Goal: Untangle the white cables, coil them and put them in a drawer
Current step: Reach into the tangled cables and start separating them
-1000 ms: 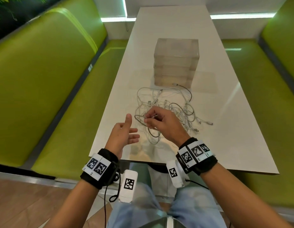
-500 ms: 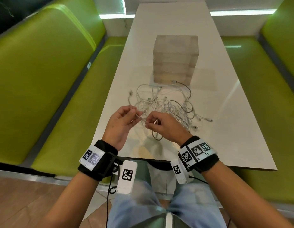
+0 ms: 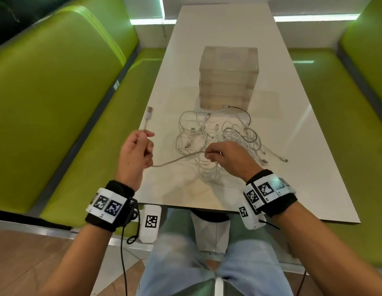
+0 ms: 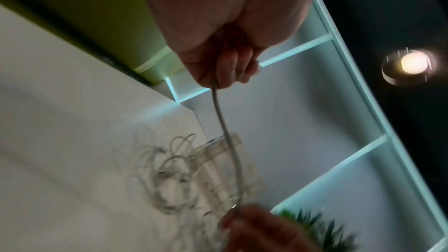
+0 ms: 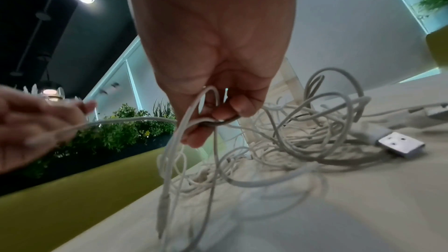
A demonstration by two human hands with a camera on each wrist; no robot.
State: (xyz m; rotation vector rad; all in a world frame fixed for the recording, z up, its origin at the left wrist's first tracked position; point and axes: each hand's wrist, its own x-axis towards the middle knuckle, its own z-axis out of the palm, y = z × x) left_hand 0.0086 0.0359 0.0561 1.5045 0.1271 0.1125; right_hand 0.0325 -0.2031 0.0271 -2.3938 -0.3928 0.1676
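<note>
White cables (image 3: 217, 144) lie as one loose tangle of thin, round, rubbery cords on the glossy pale desk (image 3: 292, 167), just in front of the drawer unit (image 3: 228, 77), with one end of the heap touching its base. Landmark for positions: the drawer unit, a squat block of translucent, frosted plastic with stacked horizontal drawer fronts, all closed.

Left of the unit and nearer the person: green padded bench (image 3: 57, 103), smooth upholstery, running along the desk edge. Above that edge is the left hand (image 3: 136, 150), fingers curled, pinching a single cable strand (image 3: 177, 160) between thumb and fingertips. A short stiff end stands up from the pinch, topped by a flat rectangular metal USB plug (image 3: 149, 110). In the left wrist view the same strand (image 4: 230, 150) leaves the closed fingers (image 4: 232, 70) and runs in a slack curve across to the other hand.

In front of the unit, over the near side of the tangle: right hand (image 3: 228, 159), fingers bent, gripping the strand plus a few loops lifted off the heap. Right wrist view shows the loops (image 5: 194, 131) hooked around the curled fingers (image 5: 227, 110), cords hanging to the desk below.

Right of the unit and nearer the person: several loose ends trail out of the heap. One flat silver USB plug (image 5: 400, 146) with a white moulded collar rests on the desk beside the pile.
</note>
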